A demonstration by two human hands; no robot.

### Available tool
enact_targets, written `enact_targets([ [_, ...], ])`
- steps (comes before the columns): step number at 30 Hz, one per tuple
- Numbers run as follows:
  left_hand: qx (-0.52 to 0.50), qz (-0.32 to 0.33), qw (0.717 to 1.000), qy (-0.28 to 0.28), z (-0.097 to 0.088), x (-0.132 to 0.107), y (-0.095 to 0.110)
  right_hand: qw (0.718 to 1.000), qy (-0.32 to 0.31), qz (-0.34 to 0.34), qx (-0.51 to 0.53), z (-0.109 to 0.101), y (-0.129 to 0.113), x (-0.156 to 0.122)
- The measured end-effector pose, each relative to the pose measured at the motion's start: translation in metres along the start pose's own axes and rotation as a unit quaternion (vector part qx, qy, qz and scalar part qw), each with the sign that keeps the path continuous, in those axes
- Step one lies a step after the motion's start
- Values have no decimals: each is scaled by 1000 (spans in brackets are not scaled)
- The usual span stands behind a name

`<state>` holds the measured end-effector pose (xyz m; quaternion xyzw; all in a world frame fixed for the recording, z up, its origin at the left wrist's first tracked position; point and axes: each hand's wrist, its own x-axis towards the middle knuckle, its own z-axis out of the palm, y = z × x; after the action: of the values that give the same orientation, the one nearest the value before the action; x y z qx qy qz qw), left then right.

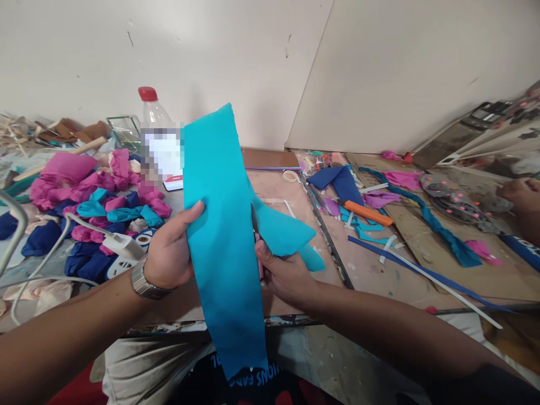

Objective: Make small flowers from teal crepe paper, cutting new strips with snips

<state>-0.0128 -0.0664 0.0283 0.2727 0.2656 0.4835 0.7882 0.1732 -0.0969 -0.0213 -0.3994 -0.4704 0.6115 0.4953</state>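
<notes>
Over the near side of the worktop (276, 192), the left hand (171, 250) clasps an upright turquoise fabric strip (221, 225) by its left edge, seemingly to steady it against the scissors (253, 216) that the right hand (289, 275) grips along the strip's right edge.

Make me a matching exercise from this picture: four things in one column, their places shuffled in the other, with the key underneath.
Column 1
1. Turquoise cloth
2. Scissors
3. Red-capped bottle
4. Orange tool

Column 2
A. Standing near the wall
B. In the grip of the left hand
C. Lying among fabric scraps on the right side of the picture
D. In the right hand

Right pairs: 1-B, 2-D, 3-A, 4-C
</notes>
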Motion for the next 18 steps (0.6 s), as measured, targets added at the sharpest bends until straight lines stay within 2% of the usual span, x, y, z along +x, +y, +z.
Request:
enact_targets([
  [5, -4, 5, 1000, 24, -1, 0, 1, 999, -21, 2, 28, 1, 0, 1],
  [9, -4, 14, 999, 43, 0, -1, 2, 1000, 1, -1, 29, 1, 1, 0],
  [15, -16, 69, 997, 10, 6, -2, 5, 1000, -15, 3, 10, 0, 2, 0],
  [18, -10, 56, 998, 20, 9, -1, 8, 1000, -14, 5, 7, 1, -1, 1],
])
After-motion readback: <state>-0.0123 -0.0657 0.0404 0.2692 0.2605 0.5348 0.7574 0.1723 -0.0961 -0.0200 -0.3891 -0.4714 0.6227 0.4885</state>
